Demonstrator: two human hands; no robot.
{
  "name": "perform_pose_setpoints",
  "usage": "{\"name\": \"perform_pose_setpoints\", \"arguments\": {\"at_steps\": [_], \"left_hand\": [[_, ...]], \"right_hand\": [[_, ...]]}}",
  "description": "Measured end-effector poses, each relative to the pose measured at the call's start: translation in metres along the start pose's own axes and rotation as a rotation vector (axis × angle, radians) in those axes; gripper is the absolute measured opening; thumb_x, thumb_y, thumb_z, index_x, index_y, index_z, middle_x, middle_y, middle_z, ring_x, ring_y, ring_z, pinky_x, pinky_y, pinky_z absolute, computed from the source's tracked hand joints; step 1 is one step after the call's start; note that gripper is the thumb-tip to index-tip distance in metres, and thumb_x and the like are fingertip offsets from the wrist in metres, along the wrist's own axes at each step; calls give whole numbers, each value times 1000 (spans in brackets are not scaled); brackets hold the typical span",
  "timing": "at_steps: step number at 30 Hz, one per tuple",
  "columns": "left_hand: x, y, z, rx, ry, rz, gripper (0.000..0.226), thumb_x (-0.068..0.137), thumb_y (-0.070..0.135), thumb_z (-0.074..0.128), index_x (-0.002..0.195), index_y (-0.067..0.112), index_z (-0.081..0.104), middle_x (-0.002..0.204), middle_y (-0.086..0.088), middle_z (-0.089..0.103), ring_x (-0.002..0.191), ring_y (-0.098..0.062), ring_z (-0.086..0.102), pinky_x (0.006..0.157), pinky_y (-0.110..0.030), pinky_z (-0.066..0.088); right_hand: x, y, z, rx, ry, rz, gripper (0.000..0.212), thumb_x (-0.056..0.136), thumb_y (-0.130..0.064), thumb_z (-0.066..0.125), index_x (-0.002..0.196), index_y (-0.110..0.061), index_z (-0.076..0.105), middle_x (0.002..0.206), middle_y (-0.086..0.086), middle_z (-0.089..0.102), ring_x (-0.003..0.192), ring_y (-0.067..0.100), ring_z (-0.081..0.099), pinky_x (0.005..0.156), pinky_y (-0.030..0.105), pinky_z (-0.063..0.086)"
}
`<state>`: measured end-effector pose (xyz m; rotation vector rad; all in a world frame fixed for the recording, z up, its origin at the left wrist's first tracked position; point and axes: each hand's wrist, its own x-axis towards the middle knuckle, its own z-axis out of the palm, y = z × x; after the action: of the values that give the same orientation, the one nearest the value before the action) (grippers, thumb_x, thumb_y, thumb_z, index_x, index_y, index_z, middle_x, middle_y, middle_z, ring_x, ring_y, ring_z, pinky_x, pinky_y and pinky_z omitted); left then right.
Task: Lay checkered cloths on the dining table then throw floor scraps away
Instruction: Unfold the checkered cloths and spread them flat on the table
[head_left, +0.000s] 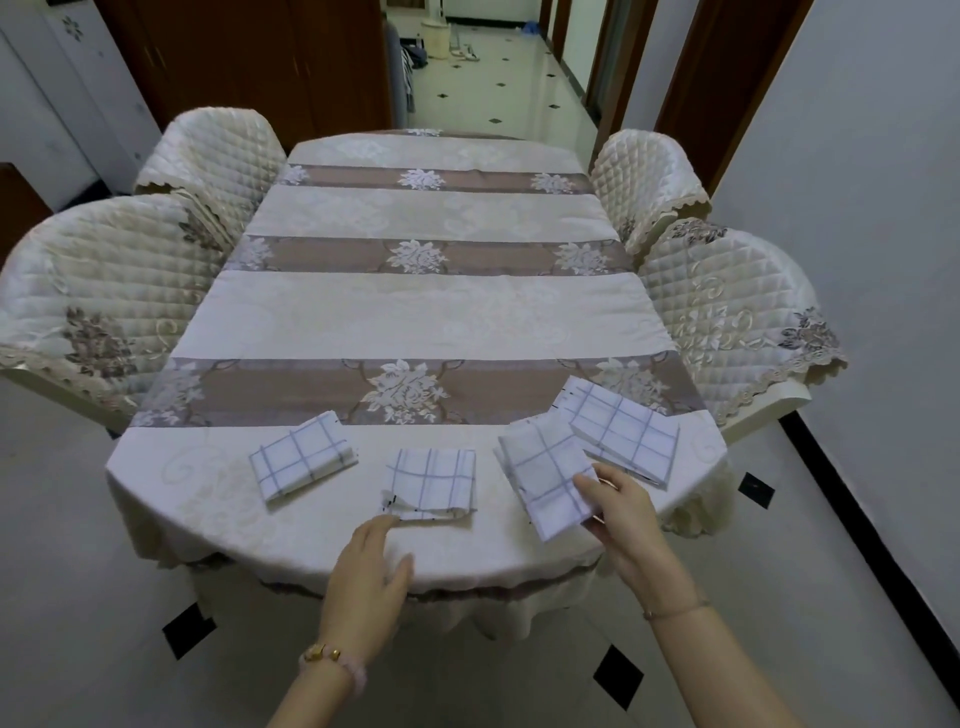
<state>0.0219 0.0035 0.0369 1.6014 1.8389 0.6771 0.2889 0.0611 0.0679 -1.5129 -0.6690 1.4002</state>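
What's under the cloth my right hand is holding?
The cloth in the right hand lies on the tablecloth, and its far corner overlaps the rightmost cloth. Whether anything else lies beneath is hidden.

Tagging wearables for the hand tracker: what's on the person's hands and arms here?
Both forearms are bare, no sleeves or gloves in view. The left hand has a bead bracelet at the wrist, pale pink beads with gold-coloured ones among them. The right hand has a thin plain band at the wrist. No watch shows. Rings: cannot tell.
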Motion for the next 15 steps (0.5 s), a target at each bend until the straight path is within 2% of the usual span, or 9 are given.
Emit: {"name": "perform_pose_setpoints", "arguments": {"at_steps": [1, 3, 6, 8, 10, 12, 15], "left_hand": [[-1, 16, -2, -222, -16, -56, 35, 91, 22, 57, 125, 24, 49, 133, 4, 50, 119, -10, 48, 101, -27, 39], [-3, 50, -7, -630, -153, -189, 28, 87, 29, 63, 113, 31, 54, 126, 9, 56, 112, -4, 54, 90, -22, 44], [-8, 80, -9, -963, -297, -267, 42, 72, 43, 66, 110, 26, 60, 119, 5, 66, 110, -11, 62, 87, -27, 52], [-12, 88, -9, -1026, -326, -230, 42, 75, 40, 65, 113, 20, 64, 112, 2, 71, 104, -14, 67, 77, -29, 56], [-18, 92, -8, -1017, -267, -231, 28, 84, 29, 63, 109, 17, 66, 104, -1, 74, 95, -16, 71, 69, -31, 58], [-21, 92, -7, -948, -129, -272, 14, 90, 18, 58, 100, 15, 68, 96, -4, 74, 86, -18, 72, 65, -33, 58], [-24, 86, -6, -813, 1, -281, 14, 94, 15, 53, 93, 20, 66, 94, -6, 72, 88, -20, 69, 76, -42, 59]], "right_hand": [[-9, -1, 4, 87, -51, 22, 9, 89, -9, 60, 94, -10, 67, 83, 3, 73, 70, 13, 68, 59, 24, 56], [-25, -1, 15, 220, -139, 67, 11, 89, -9, 59, 98, -7, 66, 88, 7, 72, 78, 16, 66, 66, 27, 57], [-47, 4, 32, 263, -178, 102, 16, 90, -8, 58, 103, -3, 64, 95, 13, 69, 86, 20, 62, 70, 30, 55], [-61, 9, 40, 223, -174, 105, 21, 89, -8, 60, 108, 0, 62, 100, 19, 69, 87, 25, 64, 72, 37, 56], [-72, 13, 46, 167, -161, 104, 26, 88, -9, 61, 113, -1, 58, 103, 21, 68, 84, 28, 66, 66, 40, 57], [-81, 15, 52, 70, -103, 53, 28, 87, -8, 62, 114, -7, 54, 106, 15, 65, 84, 25, 65, 57, 34, 56], [-93, 16, 58, -265, 25, -214, 31, 86, -10, 65, 109, -28, 54, 115, -6, 57, 103, 11, 57, 68, 11, 50]]}}
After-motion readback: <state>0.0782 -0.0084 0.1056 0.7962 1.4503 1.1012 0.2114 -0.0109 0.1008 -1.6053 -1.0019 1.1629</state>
